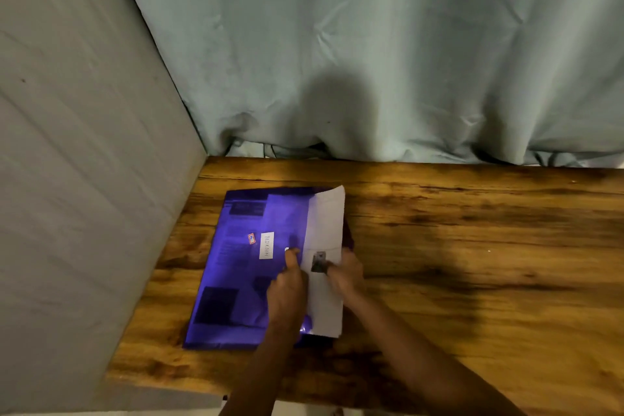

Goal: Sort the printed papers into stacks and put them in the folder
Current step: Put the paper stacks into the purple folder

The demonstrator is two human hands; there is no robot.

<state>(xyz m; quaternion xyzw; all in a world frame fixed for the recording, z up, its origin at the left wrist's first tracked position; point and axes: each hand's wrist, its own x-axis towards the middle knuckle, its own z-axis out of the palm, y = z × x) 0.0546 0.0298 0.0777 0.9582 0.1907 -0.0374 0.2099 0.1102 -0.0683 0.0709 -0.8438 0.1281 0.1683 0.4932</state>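
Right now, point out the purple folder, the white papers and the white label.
purple folder (233,280): head view, bare front cover.
white papers (326,223): head view, protruding upper part.
white label (266,245): head view, its middle.

the left grip (287,284) and right grip (347,272) are bare hands on bare forearms, uncovered to the frame's edge.

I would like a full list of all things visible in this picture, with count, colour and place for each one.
folder: one, purple, see-through, flat on the table's left part
papers: one stack, white, partly inside the folder's right opening
white label: one, on the folder's cover
small sticker: one, red and blue, beside the label
table: one, brown wood
curtain: one, pale green, behind the table
wall: one, grey, left
left hand: holds the folder's open edge
right hand: grips the papers
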